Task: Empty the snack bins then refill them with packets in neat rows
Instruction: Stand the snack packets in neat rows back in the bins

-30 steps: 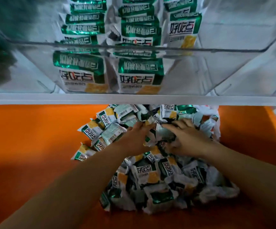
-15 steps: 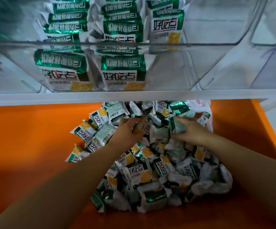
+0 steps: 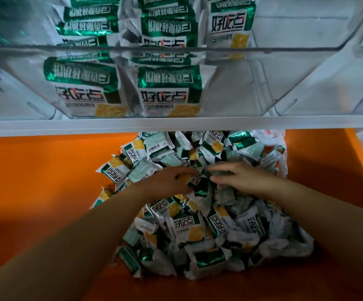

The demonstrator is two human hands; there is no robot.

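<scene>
Fingers of my left hand curve over the left edge of one green-and-white foil snack packet, with the thumb tucked beneath, pinching it. My right hand lies opposite. Its fingers are stretched out and pressed together, and their tips touch the far end of the same packet. I cannot tell whether they pinch it. Both hands meet on top of a heap of loose matching packets. The heap lies on a flat orange surface, right of its middle, and runs back to its far edge under a white shelf ledge. On that shelf sits a clear plastic bin. Along its left side and middle, upright packets stand in three rows, printed faces toward me.
</scene>
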